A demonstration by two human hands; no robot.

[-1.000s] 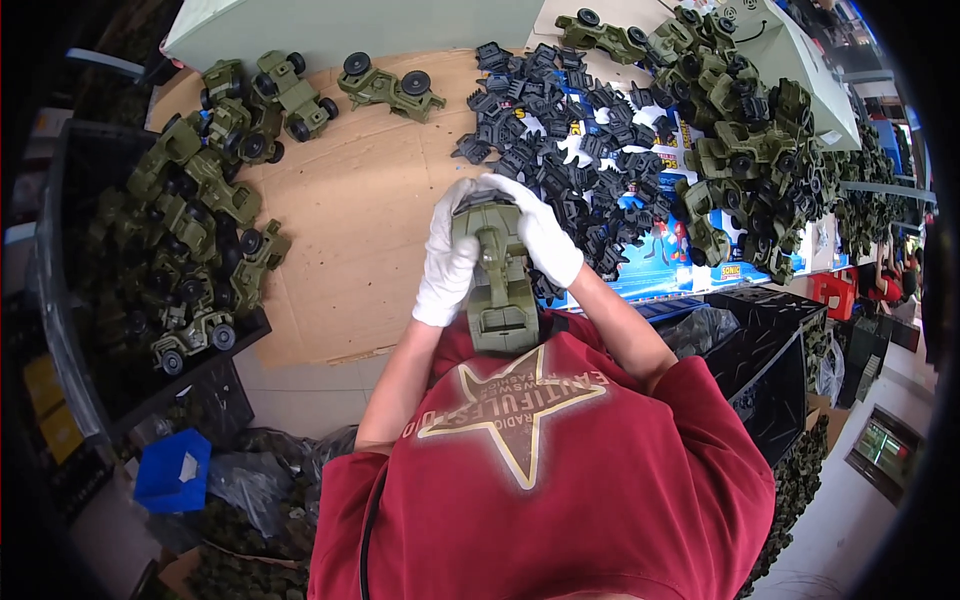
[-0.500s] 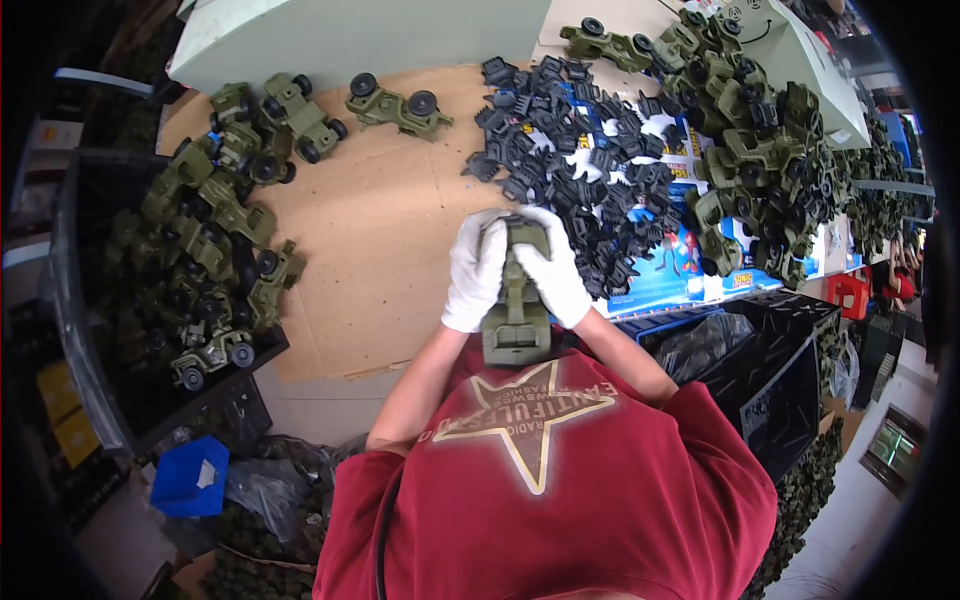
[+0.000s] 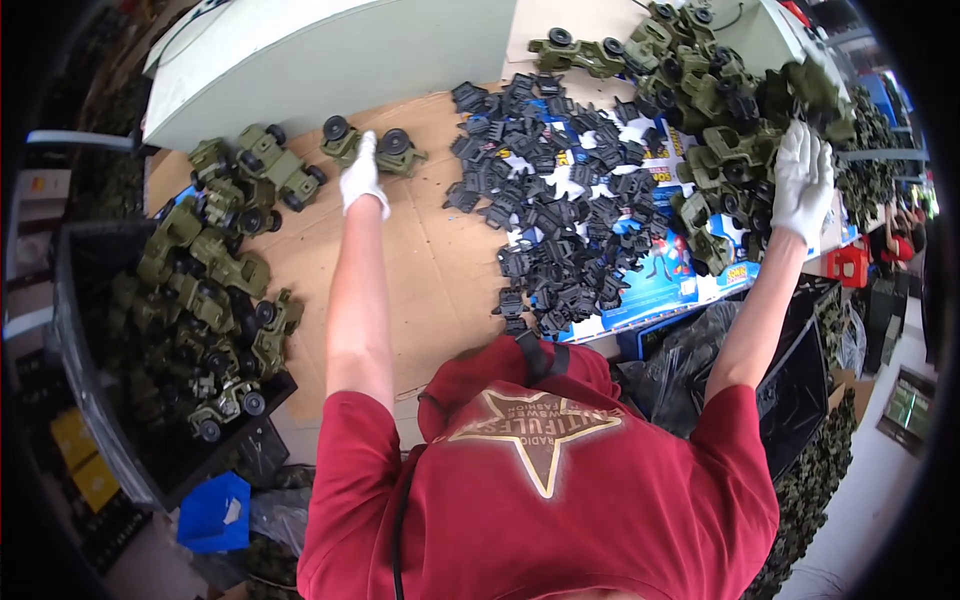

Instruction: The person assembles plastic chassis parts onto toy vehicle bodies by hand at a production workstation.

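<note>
My left hand (image 3: 362,182), in a white glove, is closed around the middle of a dark-green toy jeep (image 3: 402,160) on the cardboard. Part of the jeep's body is hidden by the hand. Far to the right, my gloved right hand (image 3: 803,182) is stretched out with straight fingers at the edge of a heap of green toy jeeps (image 3: 725,150). Just beyond its fingertips is a blurred green toy jeep (image 3: 812,98); whether the fingers touch it is hard to see. Many small black plastic parts (image 3: 560,220) lie in a spread pile between my hands.
More green toy jeeps (image 3: 205,270) fill a black bin (image 3: 105,400) at the left. A pale machine housing (image 3: 330,60) borders the far side of the cardboard (image 3: 400,270). A blue bin (image 3: 215,512) is low at left. Dark plastic bags (image 3: 690,350) lie right of my body.
My hands have parted from the toy jeep they held together near my chest. The left has reached forward-left onto another jeep; the right has extended to the right heap. The view has tilted slightly.
</note>
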